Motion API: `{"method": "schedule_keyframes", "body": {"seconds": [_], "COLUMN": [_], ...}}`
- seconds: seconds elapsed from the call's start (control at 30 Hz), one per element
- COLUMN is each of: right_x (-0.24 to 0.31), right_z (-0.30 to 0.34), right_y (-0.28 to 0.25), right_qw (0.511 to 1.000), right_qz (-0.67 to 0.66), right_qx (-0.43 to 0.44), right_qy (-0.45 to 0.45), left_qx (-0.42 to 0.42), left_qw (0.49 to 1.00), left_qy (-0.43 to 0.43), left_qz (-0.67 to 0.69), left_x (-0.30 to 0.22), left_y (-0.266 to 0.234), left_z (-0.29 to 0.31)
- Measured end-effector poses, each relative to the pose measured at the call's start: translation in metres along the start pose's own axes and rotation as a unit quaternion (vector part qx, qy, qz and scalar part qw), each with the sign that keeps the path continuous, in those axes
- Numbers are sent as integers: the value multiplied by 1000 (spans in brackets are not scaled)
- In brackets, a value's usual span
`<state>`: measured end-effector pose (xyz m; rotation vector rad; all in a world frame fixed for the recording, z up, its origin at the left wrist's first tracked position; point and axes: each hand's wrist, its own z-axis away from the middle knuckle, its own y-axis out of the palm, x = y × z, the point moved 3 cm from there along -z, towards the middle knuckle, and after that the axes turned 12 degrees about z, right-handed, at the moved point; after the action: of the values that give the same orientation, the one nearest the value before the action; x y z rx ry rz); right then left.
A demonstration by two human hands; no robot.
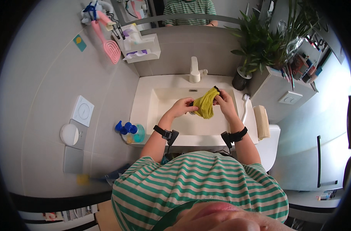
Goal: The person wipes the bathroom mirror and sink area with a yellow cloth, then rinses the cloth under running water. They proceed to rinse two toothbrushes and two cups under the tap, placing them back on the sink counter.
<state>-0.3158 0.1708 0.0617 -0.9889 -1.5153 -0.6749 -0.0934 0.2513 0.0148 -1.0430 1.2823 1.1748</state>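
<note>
- Pump bottles (132, 129), blue-topped: sink's (141, 104) near left corner.
- White rack (154, 47), packets (138, 53), lettering unreadable: beyond far left corner.
- Left hand (180, 108): fingers pinching cloth's left end.
- Tap (194, 72), smooth: far edge, middle.
- Cloth (204, 105), yellow-green, rumpled: held over sink, right of middle.
- Right hand (226, 104): fingers pinching cloth's upper right.
- Plant (257, 43), round dark pot (241, 81): far right corner.
- Brush (245, 108), white, slim: right edge.

Grey tiled walls (48, 96) are met by the back and left edges of the desk (141, 96); bright light (333, 92) is seen beyond its right.
</note>
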Motion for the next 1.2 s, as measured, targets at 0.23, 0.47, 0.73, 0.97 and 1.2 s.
{"method": "schedule_keyframes", "body": {"seconds": [0.23, 0.47, 0.73, 0.97, 1.2], "right_x": [61, 101, 79, 31, 21], "right_z": [17, 17, 9, 23, 15], "right_y": [31, 10, -15, 37, 35], "right_qw": [872, 827, 963, 935, 974], "right_qz": [423, 521, 233, 322, 160], "right_qx": [14, 31, 86, 128, 132], "right_qy": [-245, -211, -103, -77, -87], "left_qx": [-95, -81, -91, -121, -125], "left_qw": [979, 986, 992, 972, 966], "left_qy": [146, 125, 92, 182, 213], "left_qz": [-104, -69, 7, 82, 77], "left_x": [-17, -34, -47, -47, -37], "left_y": [16, 34, 29, 35, 25], "left_z": [15, 10, 33, 29, 34]}}
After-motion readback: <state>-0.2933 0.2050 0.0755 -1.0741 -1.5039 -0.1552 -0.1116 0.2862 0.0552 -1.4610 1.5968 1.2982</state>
